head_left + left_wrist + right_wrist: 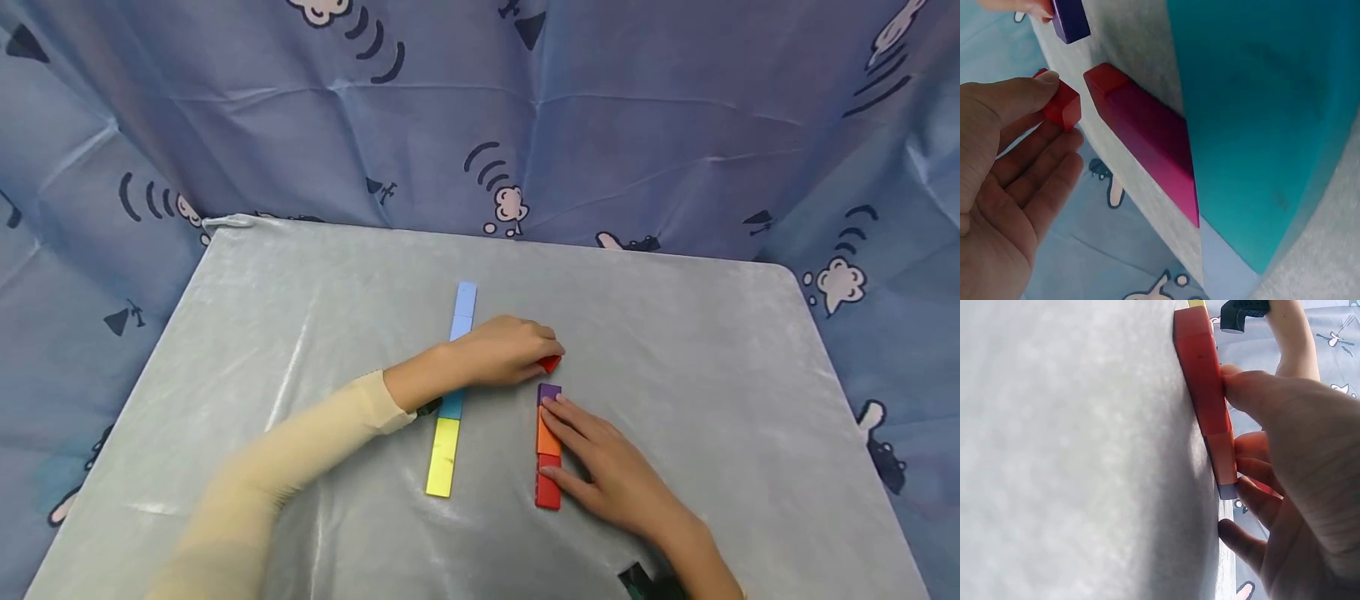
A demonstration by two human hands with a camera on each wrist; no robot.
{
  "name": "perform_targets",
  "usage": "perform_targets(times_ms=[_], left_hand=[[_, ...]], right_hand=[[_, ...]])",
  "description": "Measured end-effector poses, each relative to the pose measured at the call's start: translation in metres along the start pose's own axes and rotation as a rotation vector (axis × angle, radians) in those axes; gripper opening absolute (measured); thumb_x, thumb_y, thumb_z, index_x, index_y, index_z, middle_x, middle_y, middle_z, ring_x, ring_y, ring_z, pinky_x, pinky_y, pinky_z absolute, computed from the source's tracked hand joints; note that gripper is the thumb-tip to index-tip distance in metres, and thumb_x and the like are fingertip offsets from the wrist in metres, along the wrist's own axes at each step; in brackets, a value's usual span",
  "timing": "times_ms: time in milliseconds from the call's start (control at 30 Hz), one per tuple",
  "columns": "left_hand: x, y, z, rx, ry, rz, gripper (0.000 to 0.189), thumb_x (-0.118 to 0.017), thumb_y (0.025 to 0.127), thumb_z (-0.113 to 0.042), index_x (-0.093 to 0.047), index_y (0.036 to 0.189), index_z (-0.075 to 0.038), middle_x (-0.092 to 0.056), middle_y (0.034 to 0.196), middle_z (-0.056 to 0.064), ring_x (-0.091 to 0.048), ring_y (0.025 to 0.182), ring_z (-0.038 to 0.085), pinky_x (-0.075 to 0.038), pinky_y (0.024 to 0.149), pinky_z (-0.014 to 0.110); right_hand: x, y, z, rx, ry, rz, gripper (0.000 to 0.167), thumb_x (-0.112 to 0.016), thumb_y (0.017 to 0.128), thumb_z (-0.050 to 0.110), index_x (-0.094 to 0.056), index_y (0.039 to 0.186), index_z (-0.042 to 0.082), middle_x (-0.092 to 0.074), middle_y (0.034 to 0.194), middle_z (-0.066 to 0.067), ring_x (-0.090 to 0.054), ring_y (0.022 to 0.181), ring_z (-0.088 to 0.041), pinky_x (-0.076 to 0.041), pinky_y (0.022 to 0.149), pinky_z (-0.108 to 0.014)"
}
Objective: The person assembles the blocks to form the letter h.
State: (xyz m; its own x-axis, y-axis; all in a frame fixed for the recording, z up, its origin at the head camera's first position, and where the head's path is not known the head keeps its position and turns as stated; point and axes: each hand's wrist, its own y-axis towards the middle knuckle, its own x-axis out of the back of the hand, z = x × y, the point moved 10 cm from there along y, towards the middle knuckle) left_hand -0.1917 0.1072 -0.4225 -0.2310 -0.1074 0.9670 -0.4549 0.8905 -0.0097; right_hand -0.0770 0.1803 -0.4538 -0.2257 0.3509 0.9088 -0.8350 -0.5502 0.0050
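Note:
My left hand point(504, 350) pinches a small red block point(1065, 106) between thumb and fingers, just beyond the far end of a short row. That row runs from a purple block point(550, 392) through an orange block point(550, 433) to a red block point(548, 483) nearest me. Along its right side lies my right hand point(611, 467), fingers extended, with fingertips at the purple and orange blocks and the thumb at the red one. In the left wrist view, a magenta block point(1154, 147) with a red end lies near the held block; the left hand and arm cover that area in the head view.
Left of the short row stretches a longer row with light blue blocks point(465, 300), a teal block point(452, 405) and a yellow block point(443, 458). My left forearm crosses over it. A silvery cloth covers the table point(712, 375); patterned blue curtains point(637, 125) hang around it.

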Motion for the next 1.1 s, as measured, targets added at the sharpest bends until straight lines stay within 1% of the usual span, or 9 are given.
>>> perform_targets(times_ms=[100,200,367,633,900,1100], left_hand=[[-0.005,-0.003,-0.002,-0.01,0.011,0.007,0.019,-0.063,0.106,-0.02,-0.075,0.121,-0.017,-0.075,0.107,-0.003,-0.07,0.098,0.012,-0.061,0.09,0.026],[-0.008,0.0,-0.005,-0.019,0.016,0.021,0.017,-0.061,0.107,-0.019,-0.075,0.117,-0.017,-0.073,0.105,-0.003,-0.069,0.096,0.012,-0.061,0.087,0.026],[-0.013,-0.001,-0.003,0.006,0.033,0.041,0.018,-0.061,0.107,-0.018,-0.074,0.119,-0.018,-0.074,0.106,-0.003,-0.069,0.098,0.012,-0.061,0.089,0.026],[-0.019,-0.003,-0.002,0.005,0.035,0.056,0.02,-0.059,0.108,-0.017,-0.073,0.122,-0.019,-0.073,0.107,-0.002,-0.069,0.099,0.014,-0.061,0.088,0.028],[-0.024,-0.005,-0.003,0.02,0.057,0.08,0.029,-0.058,0.109,-0.017,-0.07,0.135,-0.02,-0.071,0.119,-0.002,-0.069,0.107,0.014,-0.061,0.095,0.028],[-0.026,-0.005,-0.003,0.031,0.065,0.086,0.028,-0.057,0.11,-0.019,-0.07,0.134,-0.02,-0.072,0.121,-0.003,-0.069,0.11,0.015,-0.06,0.097,0.029]], right_hand=[[-0.002,0.002,0.001,-0.006,0.003,0.002,0.078,-0.08,0.094,0.042,-0.049,0.16,0.015,-0.045,0.168,-0.001,-0.048,0.153,-0.027,-0.051,0.117,-0.055],[-0.002,0.002,0.0,-0.006,-0.003,0.007,0.078,-0.08,0.094,0.041,-0.048,0.16,0.014,-0.044,0.169,-0.001,-0.048,0.153,-0.027,-0.05,0.117,-0.056],[-0.002,0.003,0.001,0.007,-0.011,0.011,0.078,-0.079,0.095,0.042,-0.047,0.16,0.014,-0.044,0.169,-0.002,-0.048,0.153,-0.027,-0.05,0.117,-0.055],[-0.003,0.002,0.0,0.001,-0.011,0.009,0.078,-0.08,0.095,0.041,-0.048,0.16,0.014,-0.045,0.168,-0.002,-0.048,0.153,-0.028,-0.05,0.117,-0.055],[-0.003,0.003,0.0,-0.006,-0.006,0.017,0.078,-0.079,0.095,0.041,-0.047,0.161,0.014,-0.044,0.169,-0.003,-0.047,0.153,-0.028,-0.05,0.117,-0.056],[-0.005,0.003,-0.001,-0.013,0.002,0.024,0.077,-0.078,0.096,0.042,-0.046,0.161,0.015,-0.044,0.169,-0.003,-0.047,0.153,-0.028,-0.05,0.117,-0.057]])
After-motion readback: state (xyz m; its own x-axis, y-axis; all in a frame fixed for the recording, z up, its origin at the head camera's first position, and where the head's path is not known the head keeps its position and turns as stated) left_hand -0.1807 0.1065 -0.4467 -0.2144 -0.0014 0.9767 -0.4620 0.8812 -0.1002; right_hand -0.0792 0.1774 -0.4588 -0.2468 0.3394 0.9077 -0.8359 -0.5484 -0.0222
